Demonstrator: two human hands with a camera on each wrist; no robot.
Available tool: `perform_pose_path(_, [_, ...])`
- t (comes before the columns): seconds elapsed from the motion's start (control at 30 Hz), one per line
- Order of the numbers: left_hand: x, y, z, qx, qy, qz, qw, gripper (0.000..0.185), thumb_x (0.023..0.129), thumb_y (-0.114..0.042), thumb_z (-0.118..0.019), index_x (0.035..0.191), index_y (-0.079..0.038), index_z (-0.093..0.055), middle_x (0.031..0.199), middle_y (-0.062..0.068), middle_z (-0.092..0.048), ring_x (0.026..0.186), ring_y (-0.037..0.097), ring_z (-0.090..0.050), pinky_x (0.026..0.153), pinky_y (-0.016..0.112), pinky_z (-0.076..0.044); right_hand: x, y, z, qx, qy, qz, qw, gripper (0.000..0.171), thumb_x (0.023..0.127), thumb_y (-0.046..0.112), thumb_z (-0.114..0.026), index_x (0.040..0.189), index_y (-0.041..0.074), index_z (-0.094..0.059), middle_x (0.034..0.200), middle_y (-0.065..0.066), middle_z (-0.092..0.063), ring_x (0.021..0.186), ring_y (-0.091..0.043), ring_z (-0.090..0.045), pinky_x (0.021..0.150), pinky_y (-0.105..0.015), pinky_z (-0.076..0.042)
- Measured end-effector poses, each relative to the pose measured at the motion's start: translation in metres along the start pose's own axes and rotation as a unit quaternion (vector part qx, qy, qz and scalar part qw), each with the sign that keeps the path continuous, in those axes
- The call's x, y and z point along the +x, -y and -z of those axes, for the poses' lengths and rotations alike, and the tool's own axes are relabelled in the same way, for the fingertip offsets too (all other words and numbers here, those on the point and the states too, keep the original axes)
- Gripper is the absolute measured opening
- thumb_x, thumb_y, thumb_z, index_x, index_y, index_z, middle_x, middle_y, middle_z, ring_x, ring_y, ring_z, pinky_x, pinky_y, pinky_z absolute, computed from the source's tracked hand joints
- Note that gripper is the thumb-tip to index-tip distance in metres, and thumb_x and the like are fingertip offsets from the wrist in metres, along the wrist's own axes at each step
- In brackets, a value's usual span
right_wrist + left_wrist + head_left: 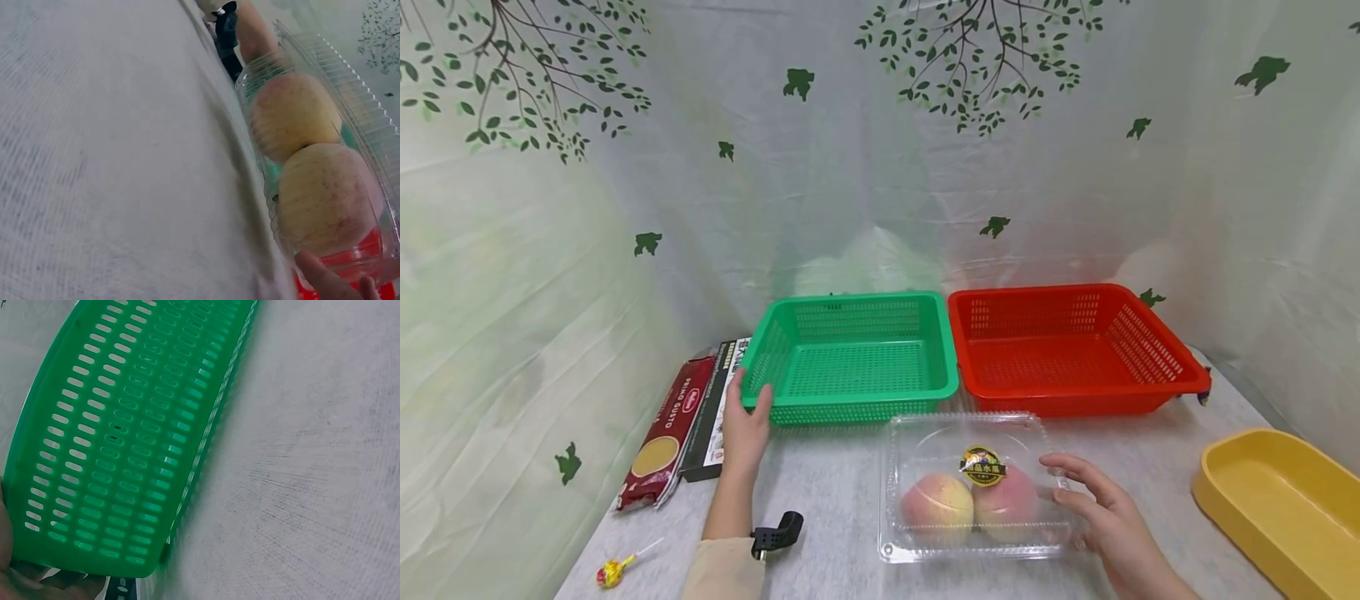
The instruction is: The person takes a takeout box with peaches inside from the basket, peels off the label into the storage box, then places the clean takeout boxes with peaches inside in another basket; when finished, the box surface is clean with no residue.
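A green plastic basket stands at the back middle of the table. My left hand holds its front left corner, with the thumb on the front wall and the fingers up the left side. In the left wrist view the basket's slotted wall fills the frame, and my palm shows at the bottom left. A clear clamshell box with two peaches inside lies in front of me. My right hand rests against its right side with spread, relaxed fingers. One fingertip touches the box in the right wrist view.
A red basket sits right beside the green one. A yellow tray lies at the right edge. A red pasta packet and a black box lie left of the green basket. Near the front left is a lollipop.
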State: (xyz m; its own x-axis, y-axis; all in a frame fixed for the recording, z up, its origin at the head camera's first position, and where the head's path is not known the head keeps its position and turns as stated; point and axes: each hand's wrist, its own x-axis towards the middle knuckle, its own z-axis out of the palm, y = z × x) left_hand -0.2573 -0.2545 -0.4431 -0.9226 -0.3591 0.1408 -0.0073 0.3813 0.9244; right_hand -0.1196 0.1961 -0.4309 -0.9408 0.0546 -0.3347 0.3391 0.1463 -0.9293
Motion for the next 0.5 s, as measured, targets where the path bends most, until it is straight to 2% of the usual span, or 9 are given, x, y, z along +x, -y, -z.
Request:
perform_pose_path(0.3, [0.000,0.000,-0.001,0.008,0.004,-0.004,0.9999,0.070,0.105,-0.037,-0.048,0.162,-0.020,-0.011,0.168,0.012,-0.017,0.155,0.034,-0.015,0.126,0.055,-0.016,0.013,-0.007,-0.002,-0.013,-0.001,0.012,1.000,0.048,0.101,0.024,-0.054,0.148,0.019,-0.045,0.157,-0.012,-0.033,0.134,-0.035,-0.033,0.084,-0.034,-0.048])
perform_pose_path(0.4, [-0.001,0.001,-0.001,0.011,0.003,-0.006,0.9999,0.070,0.105,-0.037,-0.047,0.162,-0.021,-0.011,0.168,0.012,-0.017,0.155,0.034,-0.015,0.126,0.056,-0.016,0.015,-0.006,-0.002,-0.016,-0.011,0.035,0.999,0.046,0.101,0.021,-0.054,0.147,0.018,-0.047,0.154,-0.011,-0.036,0.128,-0.030,-0.041,0.082,-0.032,-0.048])
perform_pose_path(0.5, [-0.002,0.001,-0.001,0.009,-0.001,-0.009,0.9999,0.069,0.105,-0.039,-0.047,0.162,-0.021,-0.012,0.168,0.012,-0.016,0.155,0.035,-0.015,0.125,0.057,-0.017,0.017,-0.005,-0.003,-0.020,-0.020,0.063,0.998,0.043,0.102,0.019,-0.053,0.144,0.016,-0.049,0.149,-0.009,-0.038,0.115,-0.020,-0.048,0.074,-0.028,-0.047])
